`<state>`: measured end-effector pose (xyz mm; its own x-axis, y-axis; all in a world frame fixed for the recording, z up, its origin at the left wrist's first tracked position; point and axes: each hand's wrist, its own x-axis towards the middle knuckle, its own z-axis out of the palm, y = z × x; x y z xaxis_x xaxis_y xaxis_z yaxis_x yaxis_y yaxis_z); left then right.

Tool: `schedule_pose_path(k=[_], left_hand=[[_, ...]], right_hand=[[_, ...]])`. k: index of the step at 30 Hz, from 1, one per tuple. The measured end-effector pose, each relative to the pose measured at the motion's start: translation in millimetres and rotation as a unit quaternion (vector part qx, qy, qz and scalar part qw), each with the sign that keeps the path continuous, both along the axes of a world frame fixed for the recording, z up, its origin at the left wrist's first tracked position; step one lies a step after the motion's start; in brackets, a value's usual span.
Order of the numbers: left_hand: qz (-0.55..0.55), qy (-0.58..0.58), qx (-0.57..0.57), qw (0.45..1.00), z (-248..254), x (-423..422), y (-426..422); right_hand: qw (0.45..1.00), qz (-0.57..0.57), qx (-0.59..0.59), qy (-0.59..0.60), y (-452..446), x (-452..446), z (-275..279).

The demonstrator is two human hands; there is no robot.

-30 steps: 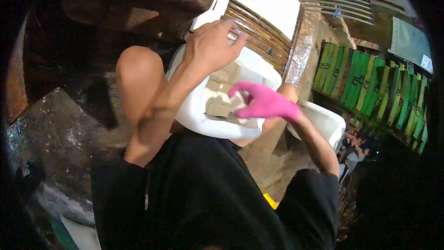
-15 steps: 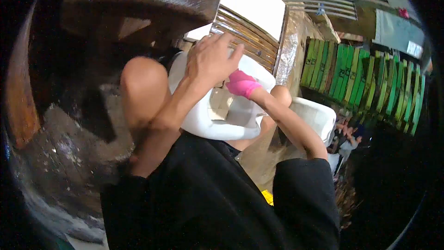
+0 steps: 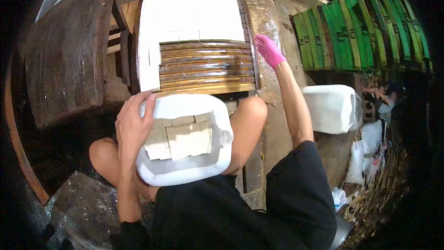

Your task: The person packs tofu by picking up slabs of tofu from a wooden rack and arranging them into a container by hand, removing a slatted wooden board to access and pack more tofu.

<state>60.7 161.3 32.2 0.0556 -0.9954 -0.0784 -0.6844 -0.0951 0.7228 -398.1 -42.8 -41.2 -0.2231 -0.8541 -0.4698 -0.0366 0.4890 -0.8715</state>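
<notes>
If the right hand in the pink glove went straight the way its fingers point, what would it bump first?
Probably the brown wooden side rail of the slatted wooden frame, but how high the right hand is isn't clear, so it might pass over.

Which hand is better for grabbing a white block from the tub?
Probably the right hand, though farther: it looks free beside the slatted rack, while the left hand rests on the tub.
</notes>
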Motion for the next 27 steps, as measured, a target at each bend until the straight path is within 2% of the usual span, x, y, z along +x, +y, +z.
schedule_pose_path(k=[2, 4, 5, 7, 8, 9, 11, 12, 13, 15, 17, 20, 21, 22, 23, 24, 25, 26, 27], left_hand=[[0.014, -0.026, 0.019, 0.999, 4.0, -2.9, -8.2], [0.04, -0.056, 0.025, 0.997, 10.1, -6.5, -8.3], [0.058, -0.068, 0.021, 0.996, 10.8, -6.8, -7.2], [0.072, -0.08, 0.013, 0.994, 6.3, -10.6, -7.9], [0.072, -0.093, 0.002, 0.993, 3.4, -10.9, -8.5], [0.072, -0.094, -0.003, 0.993, 2.6, -12.4, -12.8], [0.074, -0.089, -0.002, 0.993, 4.1, -15.1, -12.2], [0.075, -0.077, 0.003, 0.994, 4.9, -16.1, -14.7], [0.072, -0.077, 0.008, 0.994, 5.0, -17.7, -16.5], [0.073, -0.082, 0.014, 0.994, 4.8, -16.3, -17.7], [0.091, -0.065, 0.029, 0.993, 1.4, -16.1, -15.3], [0.098, -0.107, 0.05, 0.988, 23.5, -29.3, -21.4], [0.092, -0.112, 0.051, 0.988, 20.5, -27.6, -21.3], [0.09, -0.119, 0.059, 0.987, 17.0, -22.1, -19.0], [0.094, -0.136, 0.052, 0.985, 17.4, -21.6, -17.4], [0.077, -0.087, 0.035, 0.993, -0.2, -9.2, -15.0], [0.099, -0.087, 0.046, 0.99, 4.2, -13.0, -14.4], [0.084, -0.058, 0.014, 0.995, -16.1, 2.8, -8.7], [0.078, -0.069, 0.025, 0.994, -12.7, 1.8, -10.1]], right_hand=[[0.996, -0.005, -0.033, 0.08, -34.5, -35.3, -44.4], [0.992, 0.015, -0.05, 0.114, -85.6, -65.1, -117.5], [0.985, 0.013, -0.036, 0.166, -100.6, -56.4, -135.8], [0.911, -0.033, -0.011, 0.41, -105.0, 1.6, -156.0], [0.88, -0.077, -0.02, 0.469, -100.0, 32.5, -157.4], [0.893, -0.078, -0.057, 0.439, -96.2, 43.8, -156.7], [0.932, -0.18, -0.103, 0.296, -107.9, 53.6, -163.5], [0.966, -0.121, -0.214, -0.084, -133.0, 13.9, -194.5], [0.973, -0.086, -0.135, -0.168, -115.2, 9.5, -150.1], [0.974, -0.055, 0.054, -0.215, -119.9, -13.7, -115.8], [0.941, 0.062, 0.116, -0.313, -129.8, -43.0, -126.8], [0.902, 0.121, 0.132, -0.392, -117.8, -8.6, -89.7], [0.88, 0.12, 0.105, -0.448, -118.9, -6.3, -104.5], [0.945, 0.11, -0.066, -0.3, -146.9, -30.1, -179.8], [0.924, 0.009, -0.004, -0.383, -138.8, -20.8, -172.6], [0.975, 0.016, 0.008, -0.219, -100.5, 12.2, -114.5], [0.937, 0.028, -0.006, -0.347, -76.1, 19.8, -107.0], [0.912, 0.042, -0.031, -0.406, -67.4, 15.5, -108.0], [0.882, 0.058, -0.051, -0.465, -59.7, 10.4, -110.5]])
